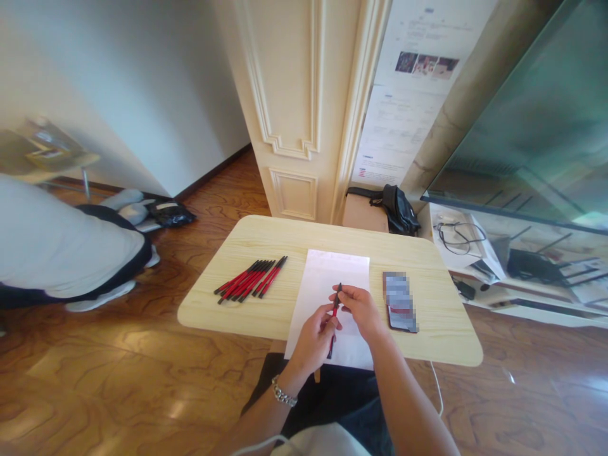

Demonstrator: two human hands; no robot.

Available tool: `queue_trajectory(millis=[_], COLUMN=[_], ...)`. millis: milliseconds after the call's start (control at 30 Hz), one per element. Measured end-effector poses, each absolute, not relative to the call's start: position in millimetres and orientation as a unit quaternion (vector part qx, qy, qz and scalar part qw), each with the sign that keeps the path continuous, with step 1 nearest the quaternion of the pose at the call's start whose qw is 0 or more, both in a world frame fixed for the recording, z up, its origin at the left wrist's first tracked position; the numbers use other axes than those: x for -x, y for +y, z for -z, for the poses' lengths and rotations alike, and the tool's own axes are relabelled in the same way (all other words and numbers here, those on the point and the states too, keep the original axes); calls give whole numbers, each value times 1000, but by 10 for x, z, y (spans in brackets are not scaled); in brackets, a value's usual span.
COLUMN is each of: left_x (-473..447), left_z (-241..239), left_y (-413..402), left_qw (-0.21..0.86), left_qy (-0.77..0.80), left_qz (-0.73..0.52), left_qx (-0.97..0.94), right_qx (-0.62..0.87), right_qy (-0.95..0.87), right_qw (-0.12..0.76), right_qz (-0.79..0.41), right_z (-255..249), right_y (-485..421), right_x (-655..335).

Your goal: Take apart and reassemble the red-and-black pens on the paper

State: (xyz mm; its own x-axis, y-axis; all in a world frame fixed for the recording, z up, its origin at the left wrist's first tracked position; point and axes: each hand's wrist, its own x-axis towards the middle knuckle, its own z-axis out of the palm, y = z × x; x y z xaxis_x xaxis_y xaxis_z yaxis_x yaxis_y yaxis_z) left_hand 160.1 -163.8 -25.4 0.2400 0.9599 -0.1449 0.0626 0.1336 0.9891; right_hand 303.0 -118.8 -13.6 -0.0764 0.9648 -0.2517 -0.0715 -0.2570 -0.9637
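One pen in work: left hand grips its lower barrel, right hand pinches its top end, both over the paper on the table. Row of pens lies to the left, untouched. No finished pile visible, so it looks early.

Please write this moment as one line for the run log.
left hand: holds pen | right hand: pinches pen top | below: white paper | on table: spare pens
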Motion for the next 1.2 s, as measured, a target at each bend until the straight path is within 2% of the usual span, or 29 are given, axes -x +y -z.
queue_trajectory(millis=[267, 433, 533, 733, 900, 1033, 1200], left_x=[-1581, -1506, -1440, -1346, -1327, -1326, -1305], left_z=[283, 310, 314, 298, 305, 325, 335], left_y=[-1639, -1683, -1702, -1683, -1659, -1650, -1647], left_qw=[602, 616, 617, 626, 628, 620, 608], left_qy=[470, 475, 479, 483, 482, 480, 485], left_qz=[-397, -395, -407, -427, -434, -440, -442], left_qx=[-510, -489, -474, -439, -430, -437, -446], right_qx=[506, 525, 595, 700, 725, 725, 698], right_qy=[-368, -334, -404, -595, -635, -641, -660], right_qw=[469, 517, 466, 273, 183, 171, 232], right_qz=[-624, -588, -514, -286, -194, -183, -151], right_z=[86, 136, 211, 287, 268, 249, 217], right_y=[-1084, -848, -688, -575, -580, -621, -882], right_x=[-3019, -2999, -2934, -2682, -2555, -2553, -2682])
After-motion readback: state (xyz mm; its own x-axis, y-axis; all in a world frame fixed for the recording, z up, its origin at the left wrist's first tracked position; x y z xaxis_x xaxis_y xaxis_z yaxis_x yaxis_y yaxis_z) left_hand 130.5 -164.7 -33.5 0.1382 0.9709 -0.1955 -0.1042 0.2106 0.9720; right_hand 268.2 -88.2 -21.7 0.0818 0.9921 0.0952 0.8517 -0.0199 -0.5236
